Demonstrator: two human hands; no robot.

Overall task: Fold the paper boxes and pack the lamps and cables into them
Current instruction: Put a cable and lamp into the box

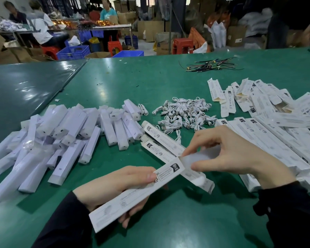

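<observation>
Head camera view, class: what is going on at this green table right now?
A person is packing lamps. The left hand grips a long white printed paper box, while the right hand pushes a translucent white lamp bar into its open end. More wrapped white lamps, coiled white cables and flat unfolded boxes lie on the green table.

A long white box [136, 196], printed with small black text and symbols, is held slanting above the green tabletop [168, 221], its open end up and to the right, where a frosted white lamp [200, 156] sticks partly out of its mouth. White lamps [64, 133] lie heaped at left, some crossing one another, and small white coiled cables [184, 113] are piled at centre. Flat and part-folded boxes [268, 119] sprawl at right, and two more boxes [161, 140] lie side by side just behind the held one.
</observation>
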